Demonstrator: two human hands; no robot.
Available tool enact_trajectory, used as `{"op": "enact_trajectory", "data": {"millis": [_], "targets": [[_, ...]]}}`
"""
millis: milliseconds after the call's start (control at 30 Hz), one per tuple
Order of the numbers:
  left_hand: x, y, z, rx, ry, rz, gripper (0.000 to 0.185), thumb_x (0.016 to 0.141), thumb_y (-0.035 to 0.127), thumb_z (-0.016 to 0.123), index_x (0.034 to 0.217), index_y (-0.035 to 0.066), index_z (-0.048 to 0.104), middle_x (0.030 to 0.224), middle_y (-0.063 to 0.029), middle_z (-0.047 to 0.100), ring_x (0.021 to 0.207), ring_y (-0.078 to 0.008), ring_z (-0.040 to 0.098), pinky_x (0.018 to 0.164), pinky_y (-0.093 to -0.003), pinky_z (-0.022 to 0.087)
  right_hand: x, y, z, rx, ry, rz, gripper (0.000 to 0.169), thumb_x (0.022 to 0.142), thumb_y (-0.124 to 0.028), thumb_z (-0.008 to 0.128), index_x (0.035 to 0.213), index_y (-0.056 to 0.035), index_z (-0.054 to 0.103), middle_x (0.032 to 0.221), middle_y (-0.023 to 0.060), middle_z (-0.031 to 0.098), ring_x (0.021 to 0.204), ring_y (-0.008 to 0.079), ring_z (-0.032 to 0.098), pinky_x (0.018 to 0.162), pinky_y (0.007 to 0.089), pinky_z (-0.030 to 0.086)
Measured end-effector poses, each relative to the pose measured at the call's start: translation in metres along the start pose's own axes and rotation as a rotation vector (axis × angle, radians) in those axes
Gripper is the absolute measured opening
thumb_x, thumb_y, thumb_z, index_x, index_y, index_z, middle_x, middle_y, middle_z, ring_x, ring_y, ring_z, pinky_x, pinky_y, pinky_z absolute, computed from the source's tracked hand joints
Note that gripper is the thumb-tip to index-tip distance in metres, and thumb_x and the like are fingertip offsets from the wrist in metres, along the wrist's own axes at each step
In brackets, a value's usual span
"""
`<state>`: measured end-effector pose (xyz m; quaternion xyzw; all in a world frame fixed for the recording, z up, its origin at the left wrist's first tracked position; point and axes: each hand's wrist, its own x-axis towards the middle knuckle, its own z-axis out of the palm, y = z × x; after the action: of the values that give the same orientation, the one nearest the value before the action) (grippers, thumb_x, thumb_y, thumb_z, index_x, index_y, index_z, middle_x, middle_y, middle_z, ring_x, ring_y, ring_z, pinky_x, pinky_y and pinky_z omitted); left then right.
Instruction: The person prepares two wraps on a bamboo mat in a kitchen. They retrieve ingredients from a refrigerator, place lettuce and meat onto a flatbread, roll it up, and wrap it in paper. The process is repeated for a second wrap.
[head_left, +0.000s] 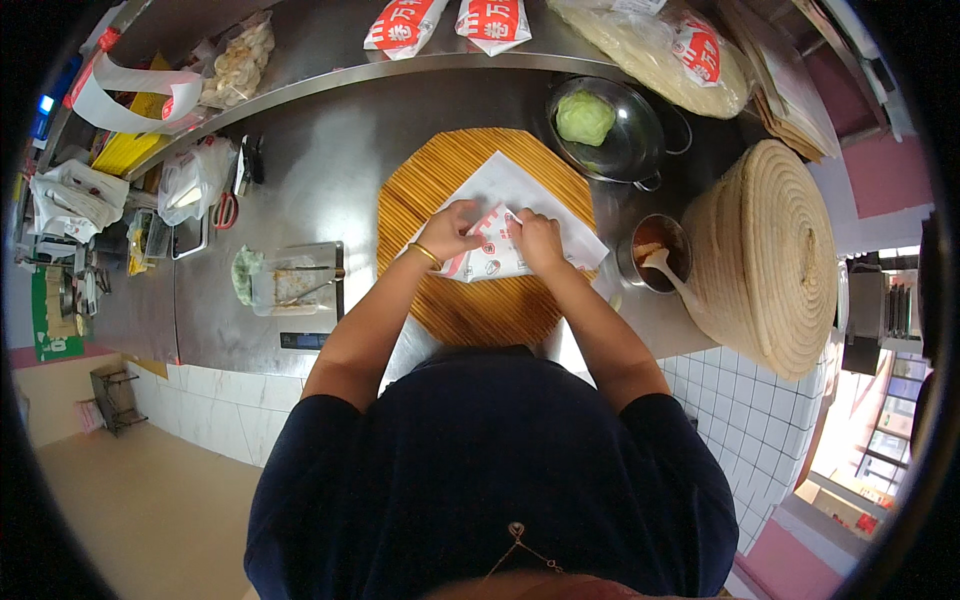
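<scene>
On an eight-sided slatted wooden board (480, 322) lies a sheet of white wrapping paper (525, 187) with red and black print, its near part folded up over itself. My right hand (538, 238) pinches the edge of the folded flap, right of its middle. At the flap's left side is my left hand (450, 234), a gold bangle at the wrist, its fingers bent and spread over the paper; whether it grips the paper I cannot tell. Anything inside the fold is hidden.
Right of the board stand a metal pot (625, 259) with red sauce and a spatula, and a large lidded straw basket (731, 247). A pan (637, 150) holds a cabbage (585, 118). Leftward are a plastic tub (262, 292) on a scale and red-handled scissors (225, 211). A metal shelf (330, 79) runs behind.
</scene>
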<state>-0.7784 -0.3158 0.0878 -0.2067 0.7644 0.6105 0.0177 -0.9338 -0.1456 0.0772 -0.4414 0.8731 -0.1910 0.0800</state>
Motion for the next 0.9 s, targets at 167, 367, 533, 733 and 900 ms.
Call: {"op": "enact_trajectory", "data": {"millis": [167, 367, 533, 733, 900], "targets": [[-0.017, 0.014, -0.010, 0.070, 0.039, -0.036, 0.040, 0.083, 0.038, 0.080, 0.071, 0.001, 0.069, 0.064, -0.0066, 0.064, 0.059, -0.0114, 0.055, 0.057, -0.0309, 0.047, -0.008, -0.002, -0.004, 0.021, 0.052, 0.032, 0.022, 0.092, -0.028, 0.066, 0.092, -0.0060, 0.064, 0.079, 0.0154, 0.069, 0.076, 0.0347, 0.066, 0.083, 0.0480, 0.044], [-0.004, 0.006, -0.007, 0.456, 0.164, -0.120, 0.033, 0.085, 0.032, 0.076, 0.077, 0.001, 0.065, 0.075, -0.0137, 0.067, 0.067, -0.0238, 0.064, 0.066, -0.0387, 0.052, -0.011, -0.002, 0.005, 0.177, 0.148, 0.110, 0.019, 0.087, -0.025, 0.071, 0.091, -0.0075, 0.063, 0.076, 0.0121, 0.071, 0.073, 0.0327, 0.068, 0.083, 0.0460, 0.044], [0.000, 0.049, 0.032, 0.790, 0.160, 0.525, 0.044, 0.086, 0.023, 0.067, 0.122, 0.000, 0.057, 0.126, -0.0208, 0.062, 0.115, -0.0398, 0.060, 0.093, -0.0434, 0.049, -0.002, -0.001, 0.007, 0.243, 0.167, 0.181, 0.021, 0.084, -0.022, 0.072, 0.099, -0.0105, 0.064, 0.080, 0.0066, 0.073, 0.077, 0.0310, 0.069, 0.082, 0.0452, 0.043], [-0.021, 0.033, 0.057, 1.010, 0.018, 0.418, 0.075, 0.092, 0.048, 0.060, 0.150, 0.006, 0.036, 0.139, -0.0178, 0.055, 0.128, -0.0379, 0.052, 0.104, -0.0505, 0.041, -0.031, -0.008, -0.035, 0.040, 0.479, -0.149, 0.034, 0.081, -0.013, 0.072, 0.114, -0.0082, 0.064, 0.080, 0.0063, 0.069, 0.082, 0.0287, 0.063, 0.073, 0.0426, 0.045], [-0.026, 0.045, 0.059, 1.030, -0.025, 0.396, 0.074, 0.092, 0.047, 0.059, 0.155, 0.020, 0.031, 0.143, -0.0184, 0.051, 0.133, -0.0410, 0.047, 0.105, -0.0539, 0.039, -0.114, 0.053, -0.026, 1.175, -0.146, 0.691, 0.056, 0.095, -0.054, 0.051, 0.111, -0.0016, 0.064, 0.083, 0.0122, 0.069, 0.057, 0.0257, 0.061, 0.054, 0.0365, 0.047]]}}
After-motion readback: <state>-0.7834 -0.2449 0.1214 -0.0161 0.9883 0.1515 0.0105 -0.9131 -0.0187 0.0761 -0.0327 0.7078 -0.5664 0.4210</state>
